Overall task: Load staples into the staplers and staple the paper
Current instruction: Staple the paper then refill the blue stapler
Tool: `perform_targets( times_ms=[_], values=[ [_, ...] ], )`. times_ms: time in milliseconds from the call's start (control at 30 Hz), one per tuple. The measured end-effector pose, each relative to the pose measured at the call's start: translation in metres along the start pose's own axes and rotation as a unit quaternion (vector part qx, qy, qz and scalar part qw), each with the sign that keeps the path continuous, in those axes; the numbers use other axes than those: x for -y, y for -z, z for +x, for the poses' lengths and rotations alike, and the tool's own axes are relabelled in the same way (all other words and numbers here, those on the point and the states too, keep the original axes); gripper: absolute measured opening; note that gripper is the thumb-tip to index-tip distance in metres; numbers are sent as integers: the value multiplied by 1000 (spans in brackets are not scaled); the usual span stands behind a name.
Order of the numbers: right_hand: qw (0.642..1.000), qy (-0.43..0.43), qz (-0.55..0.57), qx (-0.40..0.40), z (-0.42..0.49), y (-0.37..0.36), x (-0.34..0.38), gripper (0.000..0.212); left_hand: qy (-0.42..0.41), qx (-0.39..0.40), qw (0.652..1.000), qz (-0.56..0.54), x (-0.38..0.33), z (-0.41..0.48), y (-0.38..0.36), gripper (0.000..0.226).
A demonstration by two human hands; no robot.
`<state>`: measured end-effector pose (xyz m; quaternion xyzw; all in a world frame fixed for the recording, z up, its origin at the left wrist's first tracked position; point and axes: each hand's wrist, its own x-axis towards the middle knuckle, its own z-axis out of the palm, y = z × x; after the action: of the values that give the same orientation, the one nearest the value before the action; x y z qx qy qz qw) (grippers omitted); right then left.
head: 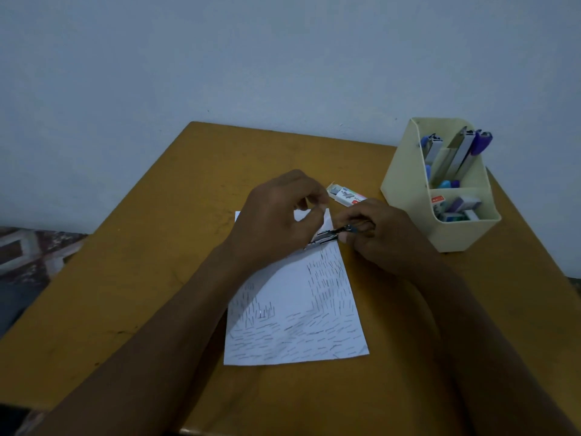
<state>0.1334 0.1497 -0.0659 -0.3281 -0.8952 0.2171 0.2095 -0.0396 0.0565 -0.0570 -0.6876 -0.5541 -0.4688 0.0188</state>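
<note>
Right hand (377,237) grips a small dark metal stapler (327,236) at the white paper sheet (292,316); left hand (276,212) curled, grasp unclear.

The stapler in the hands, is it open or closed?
Open, it seems: the stapler's metal arms spread apart above the paper, held by the right hand.
</note>
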Motion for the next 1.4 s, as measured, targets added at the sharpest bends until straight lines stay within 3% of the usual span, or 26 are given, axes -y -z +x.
perform_targets(
  times_ms=[167,433,600,767,967,1200,1400],
  values=[
    [997,-67,-25,-23,-21,16,14,31,-13,4,1000,12,-13,2,4,12],
    [983,-142,-29,-112,-86,69,0,13,-51,82,995,-41,-69,15,-34,18],
    [952,-241,-24,-185,-158,110,-21,4,-72,152,983,-79,-127,21,-86,16],
    [925,-309,-37,-217,-233,142,-34,7,-135,204,960,-132,-194,16,-133,12],
    [877,-399,-48,-263,-316,165,-50,12,-147,301,929,-159,-260,3,-178,10],
    [821,-471,-63,-317,-394,169,-57,8,-171,397,889,-150,-332,-24,-227,15],
    [801,-502,-62,-320,-426,170,-64,7,-201,424,870,-149,-362,-45,-258,24]
  ],
)
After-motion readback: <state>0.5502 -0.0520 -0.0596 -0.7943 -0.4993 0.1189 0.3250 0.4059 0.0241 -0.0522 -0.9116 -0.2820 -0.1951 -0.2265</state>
